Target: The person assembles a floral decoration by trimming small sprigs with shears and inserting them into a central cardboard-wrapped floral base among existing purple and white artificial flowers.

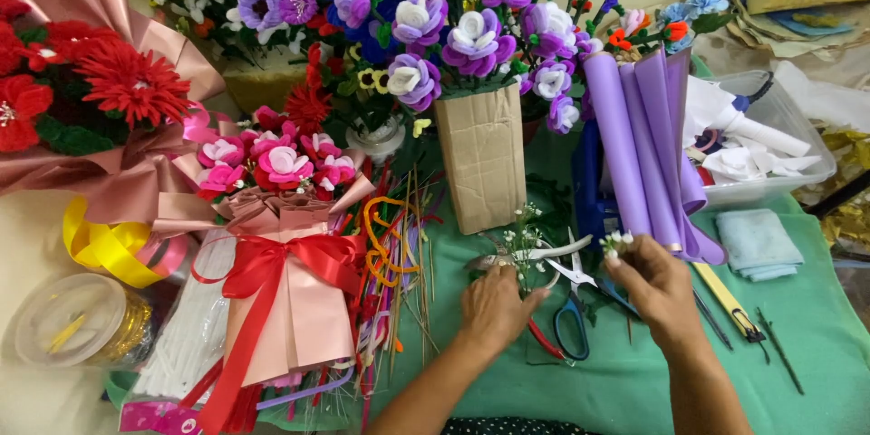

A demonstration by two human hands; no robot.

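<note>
On the green cloth (pixel 634 381), seen from the head camera, both hands are working among small white sprigs. The left hand (pixel 494 308) is lying palm down, fingers curled loosely over a sprig (pixel 518 243) of tiny white flowers near the silver pliers (pixel 535 256); whether it is actually gripping the stems I cannot tell. The right hand (pixel 657 285) is pinching a small white cluster (pixel 616 240) between thumb and fingertips, holding it just above the cloth beside the purple paper roll (pixel 648 145). Blue-handled scissors (pixel 571 304) are lying between the two hands, blades pointing up toward the pliers.

Behind the hands, a brown paper box (pixel 482 159) is standing upright, holding purple and white flowers (pixel 476 36). To the left, a pink bouquet (pixel 276 168) tied with a red ribbon (pixel 272 263) is lying over a pile of coloured stems (pixel 390 254). Farther left, a red bouquet (pixel 91 86) in pink wrap is resting above a yellow ribbon (pixel 104 245) and a clear tub (pixel 77 317). At right, a plastic tray (pixel 779 127) is holding white scraps, with a folded blue cloth (pixel 757 243) just below it and a yellow-handled tool (pixel 725 294) nearby.
</note>
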